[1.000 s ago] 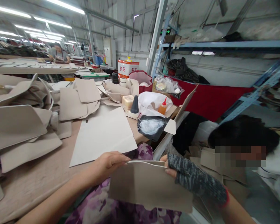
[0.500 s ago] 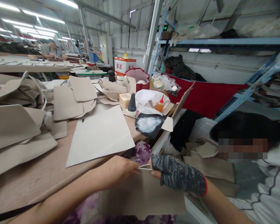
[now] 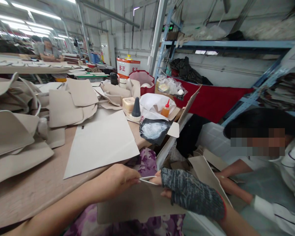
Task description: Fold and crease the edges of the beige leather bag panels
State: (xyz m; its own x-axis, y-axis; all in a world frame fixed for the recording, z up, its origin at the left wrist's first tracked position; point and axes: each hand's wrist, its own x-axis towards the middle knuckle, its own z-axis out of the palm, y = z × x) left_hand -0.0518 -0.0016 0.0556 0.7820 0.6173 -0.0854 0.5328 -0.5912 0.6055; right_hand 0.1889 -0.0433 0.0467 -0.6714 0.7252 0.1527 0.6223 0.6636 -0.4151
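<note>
Room to move and things in the way

The big flat sheet [image 3: 100, 141] on the table [image 3: 27, 193] lies low, so a hand can pass over it. To the left, beige pieces [image 3: 14, 137] pile up high and block the way. At the back stand a black cone bottle [image 3: 136, 108], an orange glue bottle [image 3: 165, 109] and a black bag [image 3: 153, 130]. On the right, another person's hands [image 3: 226, 183] and a leaning beige piece [image 3: 208, 173] fill the gap.
</note>
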